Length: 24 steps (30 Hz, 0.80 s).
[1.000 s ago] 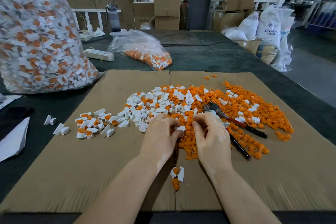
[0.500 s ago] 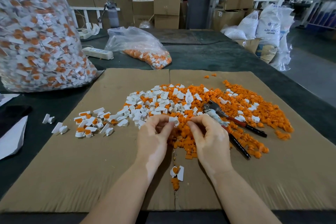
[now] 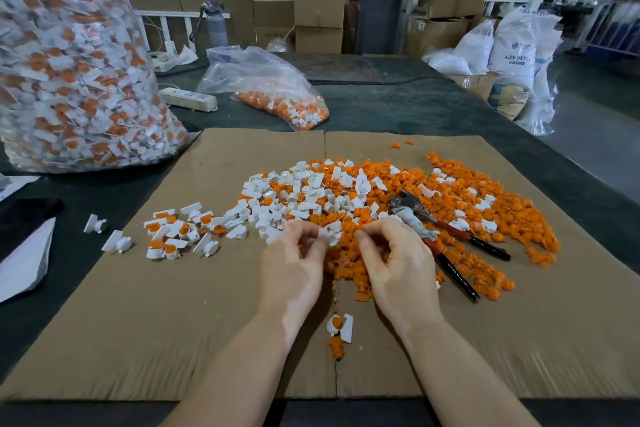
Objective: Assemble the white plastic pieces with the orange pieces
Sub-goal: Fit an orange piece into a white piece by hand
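A heap of loose orange pieces [image 3: 485,218] and white plastic pieces [image 3: 294,191] lies mid-cardboard. My left hand [image 3: 294,267] pinches one white piece [image 3: 325,231] between thumb and fingertips at the heap's near edge. My right hand [image 3: 398,267] sits a little to its right with curled fingers, thumb and forefinger pinched on what seems to be a small orange piece, mostly hidden. A cluster of assembled white-and-orange pieces [image 3: 173,232] lies to the left. One more assembled piece [image 3: 341,326] rests between my wrists.
Red-handled pliers [image 3: 450,236] lie on the heap beside my right hand. The cardboard sheet [image 3: 207,322] covers a dark table. A big bag of assembled pieces [image 3: 69,80] stands far left, with a smaller bag [image 3: 277,94] and power strip [image 3: 188,99] behind.
My hands were pressed together on a white piece; they have since drawn slightly apart. The left hand carried the white piece up and a little left.
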Tool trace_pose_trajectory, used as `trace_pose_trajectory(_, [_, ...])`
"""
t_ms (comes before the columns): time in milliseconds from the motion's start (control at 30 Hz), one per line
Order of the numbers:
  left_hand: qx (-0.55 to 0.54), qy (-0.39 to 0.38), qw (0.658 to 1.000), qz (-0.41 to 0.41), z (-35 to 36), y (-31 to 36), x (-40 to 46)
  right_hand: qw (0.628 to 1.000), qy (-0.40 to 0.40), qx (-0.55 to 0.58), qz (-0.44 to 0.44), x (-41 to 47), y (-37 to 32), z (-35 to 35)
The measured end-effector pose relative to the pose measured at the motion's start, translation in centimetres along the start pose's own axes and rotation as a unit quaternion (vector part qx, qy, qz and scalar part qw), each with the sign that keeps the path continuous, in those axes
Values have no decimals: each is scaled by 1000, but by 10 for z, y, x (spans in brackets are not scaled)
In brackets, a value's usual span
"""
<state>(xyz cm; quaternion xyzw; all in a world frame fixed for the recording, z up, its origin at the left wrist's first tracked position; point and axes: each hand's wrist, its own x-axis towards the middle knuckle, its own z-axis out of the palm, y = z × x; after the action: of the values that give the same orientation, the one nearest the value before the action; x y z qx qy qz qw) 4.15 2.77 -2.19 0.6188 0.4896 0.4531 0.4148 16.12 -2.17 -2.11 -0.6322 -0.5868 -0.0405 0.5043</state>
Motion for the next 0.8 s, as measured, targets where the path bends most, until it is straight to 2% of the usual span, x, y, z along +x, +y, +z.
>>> trace_pose_trajectory(267, [4,-33,999,5,-4,1,1,999,-50,-18,-13,-2,-1,1])
trace_pose_trajectory(700, [66,-70,994,50,-1,-2,-2,996,-64,-57,-24,-3,0,2])
trace_pose_trajectory(800, [2,-71,997,24,-3,0,-2,997,-79,-12,-2,-3,0,1])
